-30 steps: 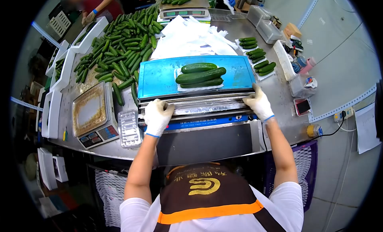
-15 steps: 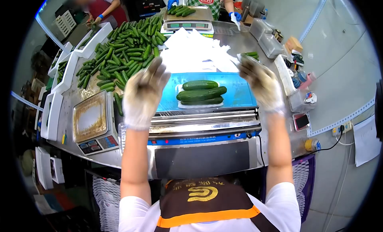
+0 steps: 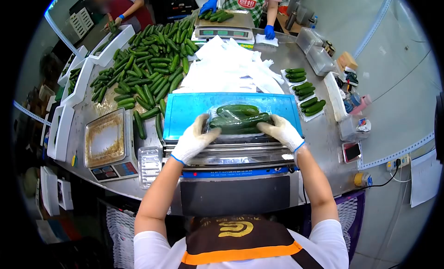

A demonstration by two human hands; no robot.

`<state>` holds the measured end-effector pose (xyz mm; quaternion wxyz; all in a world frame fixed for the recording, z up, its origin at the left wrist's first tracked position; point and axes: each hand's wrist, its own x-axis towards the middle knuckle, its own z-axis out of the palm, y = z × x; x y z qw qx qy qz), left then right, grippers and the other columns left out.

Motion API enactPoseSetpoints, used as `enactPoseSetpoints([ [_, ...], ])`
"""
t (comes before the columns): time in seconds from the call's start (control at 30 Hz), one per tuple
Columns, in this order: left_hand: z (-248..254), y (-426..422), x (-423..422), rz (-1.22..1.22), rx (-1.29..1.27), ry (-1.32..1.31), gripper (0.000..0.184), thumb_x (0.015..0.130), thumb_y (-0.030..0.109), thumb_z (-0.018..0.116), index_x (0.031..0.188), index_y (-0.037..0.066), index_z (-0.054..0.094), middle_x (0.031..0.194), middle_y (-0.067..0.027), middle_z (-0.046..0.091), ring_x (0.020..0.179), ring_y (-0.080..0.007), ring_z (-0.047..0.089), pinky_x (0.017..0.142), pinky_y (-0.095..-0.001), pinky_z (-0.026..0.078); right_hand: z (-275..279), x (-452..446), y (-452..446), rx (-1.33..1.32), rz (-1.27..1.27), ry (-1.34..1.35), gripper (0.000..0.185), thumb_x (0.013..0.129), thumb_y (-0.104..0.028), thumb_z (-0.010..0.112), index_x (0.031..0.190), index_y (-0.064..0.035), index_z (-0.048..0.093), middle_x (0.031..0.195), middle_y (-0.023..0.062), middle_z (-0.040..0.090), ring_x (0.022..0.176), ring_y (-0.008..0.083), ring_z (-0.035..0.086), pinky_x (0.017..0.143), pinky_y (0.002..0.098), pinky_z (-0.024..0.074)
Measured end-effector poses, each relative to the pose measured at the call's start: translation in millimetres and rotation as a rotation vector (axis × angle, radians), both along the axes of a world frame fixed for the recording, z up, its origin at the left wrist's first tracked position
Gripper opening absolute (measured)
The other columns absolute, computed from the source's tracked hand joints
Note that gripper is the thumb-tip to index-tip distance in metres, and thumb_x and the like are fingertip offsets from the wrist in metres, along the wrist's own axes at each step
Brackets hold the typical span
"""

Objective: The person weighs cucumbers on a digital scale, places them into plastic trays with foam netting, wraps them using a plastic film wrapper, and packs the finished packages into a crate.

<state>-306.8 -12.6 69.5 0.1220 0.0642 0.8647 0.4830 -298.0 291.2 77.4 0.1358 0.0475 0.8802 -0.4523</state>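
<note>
A pack of cucumbers (image 3: pixel 240 122) under shiny clear film lies at the front of a blue board (image 3: pixel 182 107) on the film-wrapping machine (image 3: pixel 236 151). My left hand (image 3: pixel 193 140), in a white glove, grips the pack's left end, with thumb in front and fingers behind. At the right end, my gloved right hand (image 3: pixel 283 132) holds it the same way. The film looks wrinkled and reflective over the cucumbers. Parts of the pack's ends and underside are hidden by my fingers.
Left of the board stand a weighing scale (image 3: pixel 106 139) and clear plastic trays (image 3: pixel 150 165). Behind are a heap of cucumbers (image 3: pixel 152 67) and white sheets (image 3: pixel 226 67). On the right lie cucumbers on white trays (image 3: pixel 305 90). Across the table, a co-worker's blue-gloved hand (image 3: pixel 269 32) touches a white pad.
Both my hands have come down and inward from either side of the cucumbers onto the pack's ends. Film now covers the cucumbers. The co-worker's gloved hand has lowered its white pad to the table.
</note>
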Motion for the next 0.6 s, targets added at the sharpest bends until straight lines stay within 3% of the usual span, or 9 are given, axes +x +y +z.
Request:
enactPoseSetpoints([
  [0.03,7.5,7.8,7.7,-0.014,-0.102,0.086,0.085,0.081,0.042,0.072,0.142,-0.007,0.039,0.128,-0.0303,0.058,0.118,-0.0375,0.059,0.103,-0.0375,0.044,-0.6,-0.1,-5.5,0.167,0.003,0.001,0.073,0.075,-0.053,0.076,0.120,0.0027,0.062,0.116,0.0225,0.068,0.111,0.0310,0.064,0.098,0.0357,0.0470],
  [0.13,1.7,23.8,-1.5,0.027,-0.160,0.108,0.095,0.070,0.038,0.083,0.142,-0.006,0.040,0.137,-0.0302,0.051,0.129,-0.0384,0.051,0.108,-0.0388,0.042,-3.3,-6.9,-11.7,0.113,-0.039,0.033,0.074,0.071,-0.045,0.082,0.119,0.0065,0.060,0.113,0.0225,0.069,0.108,0.0304,0.066,0.097,0.0347,0.0481],
  [0.17,-0.9,24.9,-5.8,0.050,-0.147,0.098,0.095,0.069,0.038,0.084,0.141,-0.006,0.041,0.136,-0.0297,0.052,0.127,-0.0379,0.052,0.107,-0.0387,0.043,-25.0,-11.5,-5.9,-0.072,-0.033,0.140,0.065,0.074,-0.036,0.083,0.116,0.0074,0.061,0.104,0.0182,0.071,0.090,0.0239,0.068,0.080,0.0313,0.0539],
  [0.23,5.5,22.8,-6.1,0.089,0.028,0.010,0.089,0.069,0.036,0.085,0.136,-0.008,0.047,0.117,-0.0238,0.061,0.105,-0.0279,0.062,0.092,-0.0336,0.050,-11.4,-9.3,-10.3,-0.423,-0.165,-0.087,0.053,0.077,-0.028,0.082,0.113,0.0054,0.063,0.093,0.0117,0.069,0.072,0.0134,0.062,0.060,0.0248,0.0503],
  [0.27,4.9,21.6,-3.4,0.123,0.085,-0.002,0.086,0.069,0.034,0.085,0.135,-0.008,0.048,0.115,-0.0222,0.061,0.102,-0.0258,0.061,0.090,-0.0330,0.051,-2.2,-3.8,-12.7,-0.515,-0.206,-0.123,0.048,0.079,-0.025,0.081,0.111,0.0045,0.063,0.088,0.0078,0.066,0.063,0.0076,0.054,0.049,0.0206,0.0420],
  [0.37,32.7,18.9,23.6,0.173,0.255,-0.129,0.078,0.070,0.027,0.085,0.133,-0.006,0.051,0.114,-0.0183,0.060,0.100,-0.0222,0.059,0.085,-0.0322,0.051,-11.8,17.3,-8.6,-0.754,-0.262,-0.089,0.047,0.082,-0.028,0.078,0.111,0.0056,0.061,0.092,0.0078,0.065,0.066,0.0086,0.054,0.052,0.0234,0.0435],
  [0.5,26.9,5.5,92.1,0.086,0.264,-0.003,0.077,0.070,0.029,0.085,0.131,-0.003,0.052,0.107,-0.0139,0.058,0.093,-0.0214,0.058,0.083,-0.0304,0.050,12.7,91.4,-10.4,-0.548,-0.163,0.003,0.052,0.080,-0.021,0.075,0.120,0.0078,0.056,0.091,0.0086,0.065,0.066,0.0094,0.055,0.054,0.0253,0.0452],
  [0.57,30.9,1.3,134.1,0.068,0.196,-0.093,0.075,0.075,0.021,0.082,0.136,-0.001,0.046,0.105,-0.0112,0.056,0.091,-0.0179,0.057,0.081,-0.0292,0.050,21.0,136.4,-13.7,-0.404,-0.203,-0.098,0.050,0.078,-0.016,0.073,0.119,0.0065,0.057,0.090,0.0084,0.065,0.068,0.0097,0.057,0.056,0.0250,0.0472],
  [0.6,22.0,-1.3,153.2,0.130,0.335,-0.229,0.074,0.079,0.019,0.078,0.140,-0.001,0.042,0.105,-0.0101,0.055,0.091,-0.0156,0.056,0.079,-0.0282,0.050,30.5,157.4,-18.4,-0.391,-0.267,-0.203,0.048,0.077,-0.012,0.072,0.119,0.0058,0.057,0.089,0.0082,0.065,0.070,0.0100,0.058,0.058,0.0249,0.0487],
])
